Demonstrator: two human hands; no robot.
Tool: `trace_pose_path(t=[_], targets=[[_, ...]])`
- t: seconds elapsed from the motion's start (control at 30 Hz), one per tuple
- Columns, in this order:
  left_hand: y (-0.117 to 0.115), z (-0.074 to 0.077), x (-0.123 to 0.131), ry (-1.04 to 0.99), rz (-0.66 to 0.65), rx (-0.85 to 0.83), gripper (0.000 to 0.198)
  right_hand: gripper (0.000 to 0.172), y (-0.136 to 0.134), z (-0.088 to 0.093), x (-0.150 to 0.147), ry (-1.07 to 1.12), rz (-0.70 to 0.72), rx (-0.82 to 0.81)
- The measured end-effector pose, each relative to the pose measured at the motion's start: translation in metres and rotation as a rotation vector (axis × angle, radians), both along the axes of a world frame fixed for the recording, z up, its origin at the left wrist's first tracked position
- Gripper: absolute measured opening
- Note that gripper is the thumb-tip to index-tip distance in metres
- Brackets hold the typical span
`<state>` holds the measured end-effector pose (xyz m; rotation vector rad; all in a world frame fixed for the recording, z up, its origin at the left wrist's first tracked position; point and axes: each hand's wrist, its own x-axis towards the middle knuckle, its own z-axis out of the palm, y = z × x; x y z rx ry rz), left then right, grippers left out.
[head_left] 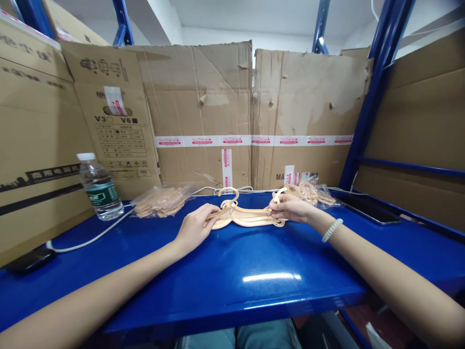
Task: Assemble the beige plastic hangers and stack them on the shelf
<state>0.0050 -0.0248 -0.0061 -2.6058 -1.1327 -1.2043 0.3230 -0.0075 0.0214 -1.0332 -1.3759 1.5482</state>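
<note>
A stack of thin beige wooden hangers [244,214] lies on the blue shelf surface [254,271] in the middle. My left hand [194,227] grips the stack's left end, with its fingers curled over the hangers. Pinching the stack's right end is my right hand [290,207], which wears a white bead bracelet on the wrist. The hooks curl up at the stack's centre and near my right hand.
A clear bag of the same wooden pieces [163,201] lies left of the stack, another bag [314,192] at the right. A water bottle [99,186], white cable [90,236] and black device [31,259] sit left. A tablet [368,207] lies right. Cardboard walls surround.
</note>
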Motion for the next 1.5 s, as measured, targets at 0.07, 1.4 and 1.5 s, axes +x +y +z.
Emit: trace_pose_path(t=[0.07,1.4,1.5], targets=[[0.000,0.000,0.000,0.005,-0.003,-0.006,0.015,0.022,0.000,-0.001,-0.001,-0.010,-0.020,0.036],[-0.002,0.000,0.002,-0.057,-0.054,-0.021,0.012,0.031,-0.001,-0.007,-0.015,-0.053,-0.146,0.251],[-0.005,0.002,0.004,-0.072,-0.059,-0.037,0.012,0.030,0.001,-0.009,-0.015,-0.073,-0.178,0.321]])
